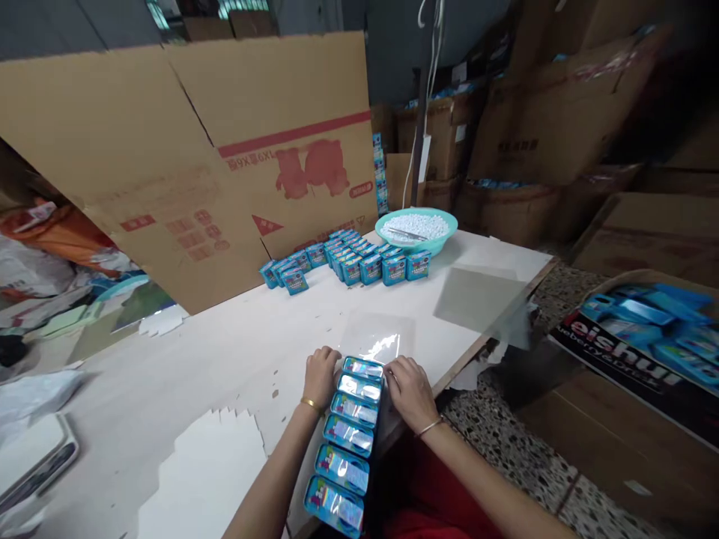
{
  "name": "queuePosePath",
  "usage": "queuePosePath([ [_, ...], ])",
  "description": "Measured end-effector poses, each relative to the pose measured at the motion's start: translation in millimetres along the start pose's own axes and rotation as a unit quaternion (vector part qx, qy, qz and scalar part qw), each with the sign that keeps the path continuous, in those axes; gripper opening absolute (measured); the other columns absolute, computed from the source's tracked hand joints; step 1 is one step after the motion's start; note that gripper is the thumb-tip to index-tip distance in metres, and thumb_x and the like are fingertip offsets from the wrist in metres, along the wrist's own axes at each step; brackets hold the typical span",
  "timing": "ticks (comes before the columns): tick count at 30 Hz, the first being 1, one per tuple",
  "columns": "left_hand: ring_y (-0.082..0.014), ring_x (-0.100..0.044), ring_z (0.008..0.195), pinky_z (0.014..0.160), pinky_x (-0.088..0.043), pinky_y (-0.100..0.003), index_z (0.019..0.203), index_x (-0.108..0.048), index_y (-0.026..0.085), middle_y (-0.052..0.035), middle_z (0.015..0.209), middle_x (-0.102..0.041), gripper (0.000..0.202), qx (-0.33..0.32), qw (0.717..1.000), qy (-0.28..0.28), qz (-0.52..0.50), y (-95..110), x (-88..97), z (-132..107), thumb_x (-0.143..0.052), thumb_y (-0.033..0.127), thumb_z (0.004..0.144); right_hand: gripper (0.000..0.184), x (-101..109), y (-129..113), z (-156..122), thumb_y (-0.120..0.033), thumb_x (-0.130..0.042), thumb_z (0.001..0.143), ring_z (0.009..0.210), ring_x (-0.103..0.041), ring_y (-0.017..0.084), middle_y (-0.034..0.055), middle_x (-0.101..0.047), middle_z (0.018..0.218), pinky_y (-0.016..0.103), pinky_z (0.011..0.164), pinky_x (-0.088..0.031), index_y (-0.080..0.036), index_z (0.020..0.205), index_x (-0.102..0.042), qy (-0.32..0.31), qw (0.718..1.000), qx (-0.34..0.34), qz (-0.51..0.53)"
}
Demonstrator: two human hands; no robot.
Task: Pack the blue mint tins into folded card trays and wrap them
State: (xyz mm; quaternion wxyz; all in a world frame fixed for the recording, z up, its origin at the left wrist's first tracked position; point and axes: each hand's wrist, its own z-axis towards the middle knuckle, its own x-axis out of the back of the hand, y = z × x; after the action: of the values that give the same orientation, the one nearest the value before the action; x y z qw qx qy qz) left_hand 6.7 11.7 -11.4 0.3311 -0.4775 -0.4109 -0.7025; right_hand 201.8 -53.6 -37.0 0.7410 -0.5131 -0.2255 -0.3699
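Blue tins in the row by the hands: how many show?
6 blue tins: the farthest between the left hand and right hand, the other five lined up toward the picture's bottom edge. More may lie beyond it.

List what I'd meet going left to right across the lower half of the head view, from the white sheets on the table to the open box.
White sheets → left hand → row of blue cases → right hand → greyish sheet → open box of blue packages.
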Motion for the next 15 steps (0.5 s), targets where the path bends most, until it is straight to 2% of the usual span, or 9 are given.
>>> queuePosePath([
  [5, -0.0172, -0.053, 0.075, 0.069, -0.033, -0.029, 0.074, -0.053, 0.019, -0.0032, 0.075, -0.058, 0.019, 0.009, 0.998, 0.051, 0.022, 4, 3.3, -2, -0.041, 0.023, 0.088, 0.02, 5, -10, 9, -0.016, -0.039, 0.088, 0.079, -0.051, 0.018, 0.0046, -0.054, 0.078, 0.029, 0.073, -0.038, -0.017, 0.077, -0.056, 0.038, 0.999, 0.02, 0.034],
  [8, -0.0151, -0.052, 0.068, 0.066, -0.033, -0.027, 0.067, -0.051, 0.019, -0.0014, 0.069, -0.058, 0.02, 0.021, 0.999, 0.021, -0.014, 1, 10.2, -5, -0.044, 0.024, 0.084, 0.019, 11, -17, 9, -0.017, -0.039, 0.088, 0.079, -0.054, 0.017, 0.0038, -0.056, 0.08, 0.026, 0.072, -0.039, -0.018, 0.081, -0.058, 0.024, 0.998, 0.02, 0.062],
  [12, -0.0139, -0.053, 0.064, 0.061, -0.033, -0.025, 0.062, -0.051, 0.019, -0.0008, 0.064, -0.058, 0.024, 0.036, 0.998, -0.027, -0.052, -4, 20.4, 1, -0.043, 0.028, 0.083, 0.024, 14, -24, 13, -0.017, -0.038, 0.088, 0.074, -0.057, 0.014, 0.0023, -0.057, 0.079, 0.023, 0.068, -0.04, -0.02, 0.079, -0.06, -0.008, 0.999, 0.008, 0.039],
  [15, -0.0147, -0.055, 0.065, 0.061, -0.035, -0.026, 0.06, -0.052, 0.02, -0.001, 0.064, -0.059, 0.029, 0.025, 0.998, -0.042, -0.027, -11, 20.6, 6, -0.04, 0.029, 0.085, 0.025, 6, -24, 17, -0.016, -0.04, 0.088, 0.068, -0.058, 0.012, 0.0008, -0.057, 0.077, 0.021, 0.063, -0.041, -0.022, 0.074, -0.06, 0.012, 1.0, 0.019, 0.013],
])
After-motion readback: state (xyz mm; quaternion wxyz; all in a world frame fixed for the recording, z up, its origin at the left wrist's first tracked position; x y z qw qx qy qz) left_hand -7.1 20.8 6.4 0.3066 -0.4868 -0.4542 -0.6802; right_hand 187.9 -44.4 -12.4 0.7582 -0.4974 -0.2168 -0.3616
